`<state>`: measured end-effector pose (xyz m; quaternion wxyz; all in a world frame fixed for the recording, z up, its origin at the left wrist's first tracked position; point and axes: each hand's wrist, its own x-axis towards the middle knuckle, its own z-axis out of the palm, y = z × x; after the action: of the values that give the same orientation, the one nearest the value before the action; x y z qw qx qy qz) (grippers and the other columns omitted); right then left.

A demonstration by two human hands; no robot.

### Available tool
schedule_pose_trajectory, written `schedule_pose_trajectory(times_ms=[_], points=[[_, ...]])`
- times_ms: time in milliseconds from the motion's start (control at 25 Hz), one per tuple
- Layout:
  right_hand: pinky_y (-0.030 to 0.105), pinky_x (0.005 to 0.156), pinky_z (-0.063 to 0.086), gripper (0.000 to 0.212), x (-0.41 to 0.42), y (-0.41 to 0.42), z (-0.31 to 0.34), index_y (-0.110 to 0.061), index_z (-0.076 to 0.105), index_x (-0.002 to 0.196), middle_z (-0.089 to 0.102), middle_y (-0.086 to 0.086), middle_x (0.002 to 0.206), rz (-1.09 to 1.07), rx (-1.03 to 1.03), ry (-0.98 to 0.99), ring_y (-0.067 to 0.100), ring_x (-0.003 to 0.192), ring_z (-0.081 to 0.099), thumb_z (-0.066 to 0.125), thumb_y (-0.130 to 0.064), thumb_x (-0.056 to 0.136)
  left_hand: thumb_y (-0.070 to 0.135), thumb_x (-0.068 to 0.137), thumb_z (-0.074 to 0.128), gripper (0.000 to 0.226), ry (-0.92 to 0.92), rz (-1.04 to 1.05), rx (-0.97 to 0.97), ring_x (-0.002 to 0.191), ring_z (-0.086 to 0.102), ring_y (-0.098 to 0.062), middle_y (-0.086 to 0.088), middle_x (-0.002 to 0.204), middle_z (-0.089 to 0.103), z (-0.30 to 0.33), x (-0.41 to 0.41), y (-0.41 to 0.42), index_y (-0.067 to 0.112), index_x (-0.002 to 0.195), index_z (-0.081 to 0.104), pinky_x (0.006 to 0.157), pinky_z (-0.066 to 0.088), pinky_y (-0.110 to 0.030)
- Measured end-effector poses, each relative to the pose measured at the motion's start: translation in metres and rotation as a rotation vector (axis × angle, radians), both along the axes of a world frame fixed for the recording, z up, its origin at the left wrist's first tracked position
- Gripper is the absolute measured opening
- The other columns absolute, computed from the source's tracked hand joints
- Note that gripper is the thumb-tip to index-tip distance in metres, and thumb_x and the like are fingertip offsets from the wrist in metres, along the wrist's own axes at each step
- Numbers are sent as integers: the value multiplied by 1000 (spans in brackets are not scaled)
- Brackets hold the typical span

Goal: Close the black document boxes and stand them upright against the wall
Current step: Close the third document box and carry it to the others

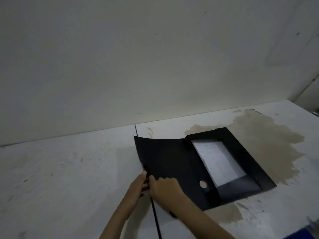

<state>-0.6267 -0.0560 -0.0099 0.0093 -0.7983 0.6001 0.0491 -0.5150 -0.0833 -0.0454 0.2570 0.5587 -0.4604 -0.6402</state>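
One black document box [241, 152] lies open and flat on the white table [60, 169]. White paper sheets [217, 161] lie in its tray. Its wide lid flap [165, 156] spreads to the left, with a round metal finger hole [203, 184] on the spine. My left hand [138, 185] and my right hand [164, 187] both pinch the lid's left front edge, close together. The pale wall [138, 57] rises behind the table.
A large brown stain [269, 140] covers the table under and to the right of the box. A dark seam [156, 216] runs across the tabletop toward me. Something blue [303, 234] shows at the lower right corner.
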Motion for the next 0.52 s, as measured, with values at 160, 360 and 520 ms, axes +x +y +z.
schedule_pose_trajectory(times_ms=[160, 360, 520], points=[[36, 65, 36, 33, 18, 7, -5, -17, 41, 123, 63, 17, 111, -61, 237, -400, 36, 95, 60, 35, -36, 96, 8, 94, 40, 26, -100, 167, -120, 97, 63, -35, -13, 96, 68, 4, 34, -6, 17, 85, 62, 84, 50, -39], [42, 114, 18, 42, -37, 24, -38, -28, 34, 136, 29, -5, 152, -256, 338, -508, 19, 144, 16, 39, -34, 95, 13, 92, 47, 18, -94, 372, -154, 81, 61, -29, -19, 101, 65, 39, 95, -17, 14, 89, 64, 81, 49, -40], [41, 116, 20, 42, -69, 37, -67, -30, 35, 134, 39, -5, 142, -405, 349, -541, 20, 139, 27, 38, -38, 92, 24, 93, 46, 19, -40, 369, -179, 81, 61, -24, -4, 94, 65, 79, 122, -15, 26, 87, 64, 70, 48, -35]])
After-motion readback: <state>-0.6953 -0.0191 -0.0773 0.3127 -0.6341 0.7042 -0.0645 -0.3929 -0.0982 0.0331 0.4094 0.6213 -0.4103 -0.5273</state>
